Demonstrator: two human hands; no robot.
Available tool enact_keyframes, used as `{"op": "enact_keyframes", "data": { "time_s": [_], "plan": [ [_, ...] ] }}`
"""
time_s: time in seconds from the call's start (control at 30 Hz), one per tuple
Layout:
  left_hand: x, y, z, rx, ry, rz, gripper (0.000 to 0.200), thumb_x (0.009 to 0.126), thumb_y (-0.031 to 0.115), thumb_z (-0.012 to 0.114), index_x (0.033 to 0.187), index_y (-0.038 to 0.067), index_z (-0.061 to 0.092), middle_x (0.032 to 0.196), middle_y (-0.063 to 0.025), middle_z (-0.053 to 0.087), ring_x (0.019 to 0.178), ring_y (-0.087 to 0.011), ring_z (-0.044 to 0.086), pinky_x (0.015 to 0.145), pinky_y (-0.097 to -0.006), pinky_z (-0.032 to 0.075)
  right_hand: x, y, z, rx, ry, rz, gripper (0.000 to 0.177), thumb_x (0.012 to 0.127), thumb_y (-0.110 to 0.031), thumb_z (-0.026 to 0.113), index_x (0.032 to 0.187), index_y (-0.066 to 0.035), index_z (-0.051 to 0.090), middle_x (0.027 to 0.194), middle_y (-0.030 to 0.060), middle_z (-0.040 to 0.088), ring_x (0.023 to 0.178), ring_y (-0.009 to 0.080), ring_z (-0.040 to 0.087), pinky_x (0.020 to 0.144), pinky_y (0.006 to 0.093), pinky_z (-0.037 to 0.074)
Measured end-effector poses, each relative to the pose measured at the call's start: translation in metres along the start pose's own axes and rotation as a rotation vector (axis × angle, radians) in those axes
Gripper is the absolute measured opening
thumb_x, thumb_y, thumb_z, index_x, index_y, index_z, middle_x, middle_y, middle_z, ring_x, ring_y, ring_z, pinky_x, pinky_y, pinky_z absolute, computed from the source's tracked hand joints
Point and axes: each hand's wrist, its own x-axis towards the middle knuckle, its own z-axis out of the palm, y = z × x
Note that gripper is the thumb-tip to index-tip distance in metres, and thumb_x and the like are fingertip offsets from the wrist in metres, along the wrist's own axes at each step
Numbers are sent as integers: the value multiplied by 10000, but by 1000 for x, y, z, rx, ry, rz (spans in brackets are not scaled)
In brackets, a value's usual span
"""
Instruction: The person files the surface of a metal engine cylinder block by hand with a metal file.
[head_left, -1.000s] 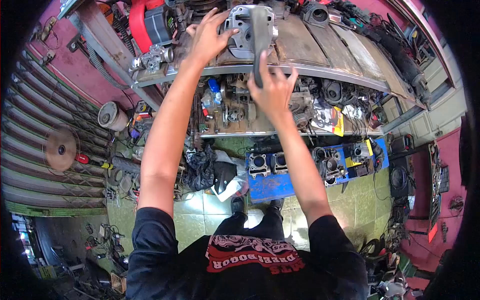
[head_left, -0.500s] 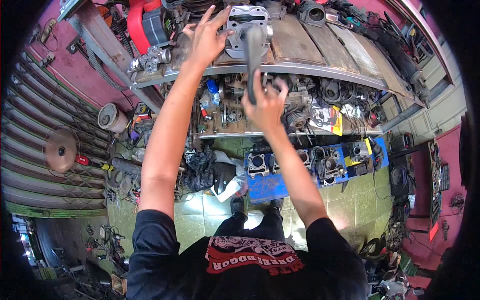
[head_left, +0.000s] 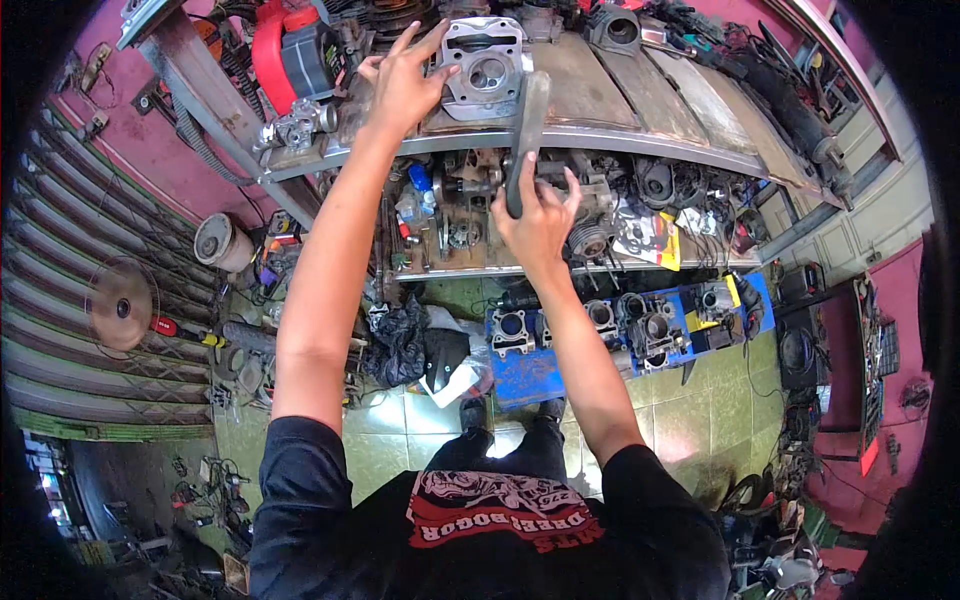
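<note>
A silvery cylinder head (head_left: 487, 100) stands at the near edge of the upper bench, its flat face with a round chamber turned toward me. My left hand (head_left: 405, 90) is at its left side, thumb and forefinger against the edge and the other fingers spread. In my right hand (head_left: 540, 215) is a long flat grey file (head_left: 533, 110), gripped at its darker lower end with the forefinger laid along it. The file points upward just right of the cylinder head and overlaps its lower right edge in this view.
Wooden boards (head_left: 575, 85) cover the bench, behind a metal front rail (head_left: 640, 140). Engine parts crowd the lower shelf (head_left: 480, 262). A blue low table (head_left: 530, 380) bears several cylinder blocks. To the left are a carburettor (head_left: 300, 122), a white bucket (head_left: 222, 243) and a fan (head_left: 122, 305).
The file has moved right, off the cylinder head's face, which now shows more fully. My right hand was blurred by motion and is now sharp. My left hand keeps its place.
</note>
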Motion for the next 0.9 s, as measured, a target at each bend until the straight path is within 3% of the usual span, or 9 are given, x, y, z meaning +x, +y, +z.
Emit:
{"op": "enact_keyframes", "data": {
  "time_s": [0.07,0.17,0.2,0.23,0.33,0.43,0.63,0.73,0.9],
  "plan": [
    [10,2,2,109,69,26,564,832,476,796,1365,332,680,1240,-133,731,1272,-227,614,990,-530,266,5,10,-10,-22,31,-37,769,762,-200,782,1459,4,531,747,130,728,759,276,710,1159,582,313],
    [41,11,-10,104,-50,4,456,827,501,789,1245,322,756,1124,-113,762,1078,-253,695,939,-513,284,18,16,-24,-65,46,-67,755,765,-201,780,1453,-1,541,772,128,739,829,259,721,1185,593,286],
    [49,14,-10,80,6,82,390,823,495,793,1156,293,795,957,-89,777,951,-263,714,898,-504,288,20,16,-25,-67,50,-50,744,767,-202,779,1446,-1,549,777,125,741,828,258,721,1185,592,286],
    [56,18,-10,80,11,81,390,823,495,793,1156,293,795,957,-89,777,951,-263,714,898,-504,288,21,17,-27,-68,55,-32,734,769,-203,778,1439,-1,558,782,122,743,827,257,721,1185,590,286],
    [74,25,-9,145,-305,-18,354,820,440,807,1124,259,800,798,-77,762,917,-256,717,910,-504,285,11,12,-29,-40,34,-16,707,773,-212,778,1419,-3,579,779,120,741,808,252,721,1189,577,286],
    [87,21,-6,215,-397,-42,358,823,459,804,1140,293,795,766,-16,762,858,-218,716,885,-476,291,1,8,-27,4,-6,12,714,770,-209,776,1426,-11,575,760,119,732,761,254,716,1185,568,294],
    [90,34,-4,316,-401,57,261,843,379,798,1069,250,800,787,-43,766,837,-221,713,916,-492,276,-2,11,-39,43,2,4,716,772,-196,771,1433,-13,567,738,114,719,725,254,706,1168,565,315],
    [82,33,2,272,-224,65,254,858,322,777,1092,223,782,876,-81,769,936,-266,721,944,-553,282,-5,14,-46,42,-19,15,728,772,-185,771,1451,-29,558,767,106,728,716,255,703,1162,560,322],
    [74,28,13,226,-125,102,239,845,321,791,1066,230,779,1015,-25,769,988,-211,699,946,-514,258,-2,18,-56,25,-14,29,752,764,-166,782,1466,-35,548,791,101,739,724,251,705,1162,552,325]
  ]
}}
